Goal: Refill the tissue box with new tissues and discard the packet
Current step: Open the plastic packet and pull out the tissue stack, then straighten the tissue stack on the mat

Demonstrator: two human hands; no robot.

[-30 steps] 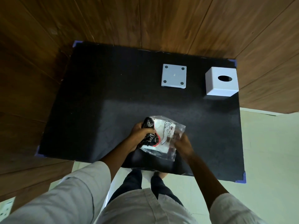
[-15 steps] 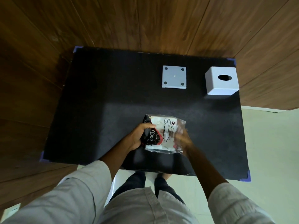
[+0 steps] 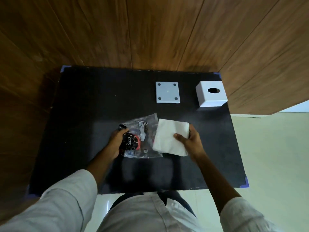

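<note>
The right hand (image 3: 192,143) gripped the white stack of tissues (image 3: 170,137), thumb pressed on top and the other fingers curled under its right edge, so the soft stack kept its square shape while held just above the black table mat (image 3: 87,106). The left hand (image 3: 116,142) was closed around the dark printed end of the clear plastic packet (image 3: 142,139), probably pinning it so the tissues could come free; the stack's left edge overlapped the packet's open side, and whether it was fully clear of the plastic could not be told. Farther back, well apart from both hands, the white tissue box cover (image 3: 211,96) stood with its oval hole upward, and its grey base plate (image 3: 167,94) lay separately beside it, 4 round pads showing, presumably left open to receive the stack next
</note>
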